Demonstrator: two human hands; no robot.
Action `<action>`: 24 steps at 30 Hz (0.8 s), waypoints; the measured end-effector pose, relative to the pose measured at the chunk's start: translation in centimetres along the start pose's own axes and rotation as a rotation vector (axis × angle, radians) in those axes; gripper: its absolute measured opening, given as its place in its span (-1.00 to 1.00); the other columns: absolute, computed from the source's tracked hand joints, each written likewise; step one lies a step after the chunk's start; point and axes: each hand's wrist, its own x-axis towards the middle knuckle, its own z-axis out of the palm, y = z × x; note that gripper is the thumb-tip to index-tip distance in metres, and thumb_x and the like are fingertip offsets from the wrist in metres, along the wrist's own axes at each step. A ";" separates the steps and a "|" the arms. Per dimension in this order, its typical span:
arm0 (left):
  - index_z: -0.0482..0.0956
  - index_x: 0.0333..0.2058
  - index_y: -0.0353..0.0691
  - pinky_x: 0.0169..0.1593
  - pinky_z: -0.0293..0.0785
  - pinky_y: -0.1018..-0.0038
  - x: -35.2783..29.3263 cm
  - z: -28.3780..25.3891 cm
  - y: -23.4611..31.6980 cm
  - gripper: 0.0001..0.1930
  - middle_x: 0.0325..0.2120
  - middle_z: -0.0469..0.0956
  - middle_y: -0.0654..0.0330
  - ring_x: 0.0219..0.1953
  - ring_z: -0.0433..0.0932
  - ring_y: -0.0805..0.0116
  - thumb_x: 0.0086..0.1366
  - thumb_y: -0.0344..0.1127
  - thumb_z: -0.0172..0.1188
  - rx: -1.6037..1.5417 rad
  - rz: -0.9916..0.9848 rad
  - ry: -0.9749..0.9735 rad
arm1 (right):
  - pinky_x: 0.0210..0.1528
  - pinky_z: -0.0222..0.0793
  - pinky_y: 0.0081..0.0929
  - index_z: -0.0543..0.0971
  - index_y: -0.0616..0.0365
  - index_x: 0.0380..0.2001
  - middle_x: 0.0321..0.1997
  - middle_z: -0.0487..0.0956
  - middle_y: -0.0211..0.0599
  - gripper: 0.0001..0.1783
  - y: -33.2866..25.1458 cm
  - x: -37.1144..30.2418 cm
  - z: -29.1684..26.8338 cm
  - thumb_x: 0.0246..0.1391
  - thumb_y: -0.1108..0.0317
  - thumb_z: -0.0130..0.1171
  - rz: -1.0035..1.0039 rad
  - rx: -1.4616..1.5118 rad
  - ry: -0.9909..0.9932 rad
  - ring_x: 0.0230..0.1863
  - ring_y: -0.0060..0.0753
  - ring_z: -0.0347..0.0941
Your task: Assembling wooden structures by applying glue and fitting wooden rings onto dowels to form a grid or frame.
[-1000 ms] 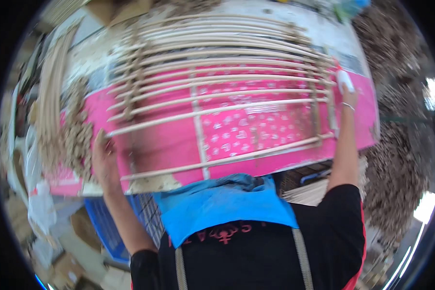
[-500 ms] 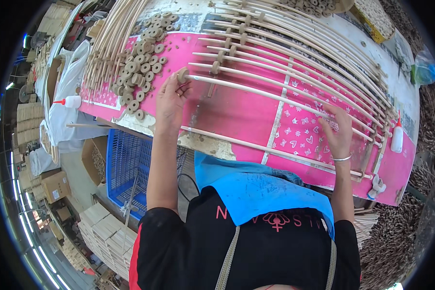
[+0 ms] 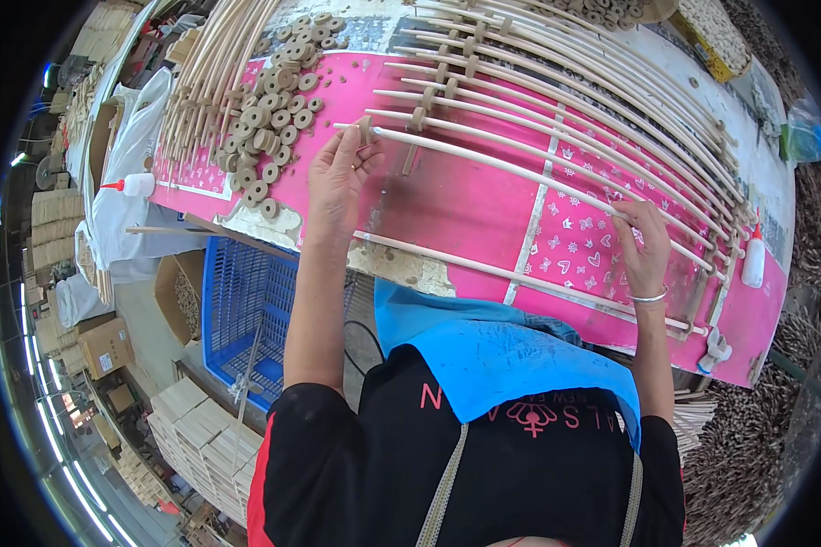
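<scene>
Your pink-topped table stretches in front of you. A blue basket sits below its near edge, toward the left. A row of rods runs side by side across the surface, reaching from the far edge toward you, and a bundle of rods lies along the left edge. The rod you hold slants over the table's middle, nearer you than the row. Your left hand pinches it at its left end; you cannot tell whether those fingers also press the disc beside them. Your right hand has thumb and fingertips closed on it farther right. Loose discs pile up between the bundle and the row. One white bottle is near the right edge, and a red-tipped one lies by the left edge. A single disc sits around your rod, with a white dab just beside it.
</scene>
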 end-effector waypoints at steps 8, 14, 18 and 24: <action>0.67 0.00 -0.29 -0.15 0.64 0.52 -0.2 0.3 -0.1 -0.69 -0.21 0.71 0.21 -0.22 0.69 0.43 0.51 -0.16 0.23 0.058 -0.031 -0.014 | -0.16 0.44 -0.32 0.69 0.20 -0.17 -0.26 0.61 -0.22 -0.85 -1.1 0.9 -0.6 0.17 0.50 0.32 -0.114 -0.130 -0.012 -0.20 -0.18 0.57; 0.67 0.01 -0.30 -0.15 0.64 0.52 0.0 0.3 -0.2 -0.68 -0.19 0.71 0.20 -0.21 0.69 0.44 0.50 -0.15 0.23 0.052 -0.020 -0.008 | -0.22 0.46 -0.33 0.68 0.20 -0.18 -0.28 0.62 -0.22 -0.86 -1.4 0.5 -0.3 0.19 0.44 0.32 0.158 0.037 -0.037 -0.28 -0.20 0.58; 0.66 0.01 -0.29 -0.17 0.63 0.55 0.0 0.5 -0.5 -0.68 -0.19 0.71 0.20 -0.21 0.68 0.45 0.50 -0.15 0.24 0.058 -0.032 -0.017 | -0.27 0.47 -0.38 0.67 0.20 -0.20 -0.30 0.64 -0.24 -0.84 -0.9 1.2 -0.4 0.20 0.37 0.34 0.014 -0.065 -0.086 -0.32 -0.27 0.60; 0.68 -0.04 -0.31 -0.21 0.62 0.59 -0.4 1.1 -0.5 -0.66 -0.28 0.70 0.21 -0.27 0.67 0.48 0.48 -0.11 0.26 0.127 -0.091 -0.006 | -0.23 0.48 -0.38 0.66 0.20 -0.23 -0.28 0.66 -0.24 -0.84 -0.9 0.7 0.2 0.18 0.37 0.34 0.045 -0.049 -0.105 -0.27 -0.25 0.61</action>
